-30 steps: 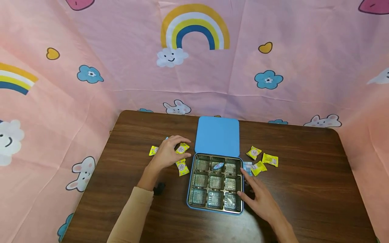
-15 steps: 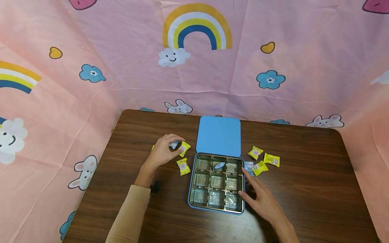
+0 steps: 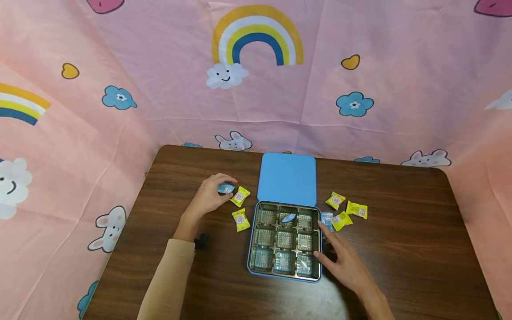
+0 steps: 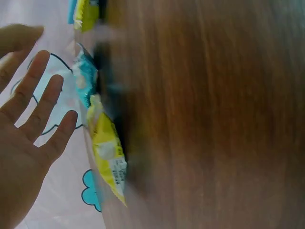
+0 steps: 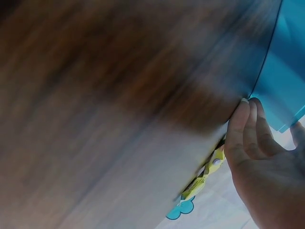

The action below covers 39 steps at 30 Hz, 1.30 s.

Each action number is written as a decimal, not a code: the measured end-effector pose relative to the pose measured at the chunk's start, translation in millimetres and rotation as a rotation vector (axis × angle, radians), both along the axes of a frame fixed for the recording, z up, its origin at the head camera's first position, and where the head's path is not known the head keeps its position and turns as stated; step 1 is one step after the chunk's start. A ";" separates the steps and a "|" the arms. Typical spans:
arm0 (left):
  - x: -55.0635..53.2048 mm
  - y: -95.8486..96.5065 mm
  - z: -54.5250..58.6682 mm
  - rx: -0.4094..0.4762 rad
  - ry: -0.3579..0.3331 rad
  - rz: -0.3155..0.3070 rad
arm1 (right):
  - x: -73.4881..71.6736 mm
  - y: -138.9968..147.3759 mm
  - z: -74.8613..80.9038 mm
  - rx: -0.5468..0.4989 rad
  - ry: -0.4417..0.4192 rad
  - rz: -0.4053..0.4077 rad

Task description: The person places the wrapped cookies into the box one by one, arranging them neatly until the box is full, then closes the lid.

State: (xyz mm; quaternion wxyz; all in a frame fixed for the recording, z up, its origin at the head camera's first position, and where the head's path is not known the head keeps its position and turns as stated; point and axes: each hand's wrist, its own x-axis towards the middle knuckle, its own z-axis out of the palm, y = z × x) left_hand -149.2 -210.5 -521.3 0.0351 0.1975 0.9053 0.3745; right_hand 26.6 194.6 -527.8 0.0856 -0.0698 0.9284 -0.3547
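Observation:
My left hand (image 3: 208, 194) hovers left of the tin, fingers spread and thumb apart, around a blue-wrapped candy (image 3: 226, 188). In the left wrist view that blue candy (image 4: 86, 78) lies on the table just beyond the fingertips, near a yellow candy (image 4: 107, 150). Two yellow candies (image 3: 240, 196) lie between this hand and the tin. The tin (image 3: 284, 240) has a gold tray of square compartments; one blue-and-pink candy (image 3: 289, 218) sits in the back middle compartment. My right hand (image 3: 345, 262) rests its extended fingers against the tin's right side, also seen in the right wrist view.
A blue lid (image 3: 287, 178) lies flat behind the tin. Right of the tin are several yellow candies (image 3: 357, 210) and a pale blue candy (image 3: 327, 221) by the right fingertips. The brown table (image 3: 408, 249) ends at a pink printed cloth (image 3: 272, 98).
My left hand has moved left from the yellow candies to the blue candy, which now shows between thumb and fingers. The right hand stays at the tin's side.

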 end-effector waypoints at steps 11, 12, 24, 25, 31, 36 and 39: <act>-6.6 -4.2 -6.9 -0.030 -0.037 0.018 | 0.2 1.8 1.2 0.010 -0.033 -0.006; -6.9 -4.3 -7.1 -0.034 -0.039 0.021 | 0.0 1.9 1.2 0.009 -0.036 -0.007; -9.7 -6.1 -14.3 -0.096 -0.092 0.052 | 0.8 0.6 0.9 0.009 -0.023 -0.007; -10.2 -6.2 -15.3 -0.102 -0.098 0.057 | 0.7 0.4 1.0 0.009 -0.026 -0.009; -12.9 -6.1 -17.9 -0.110 -0.101 0.076 | 0.5 0.1 0.5 0.012 -0.013 -0.011; -14.4 -5.9 -15.8 -0.111 -0.102 0.082 | -0.2 -0.5 1.2 0.012 -0.034 -0.017; -15.6 -5.8 -15.5 -0.110 -0.092 0.083 | -1.2 -0.7 1.6 0.009 -0.043 -0.020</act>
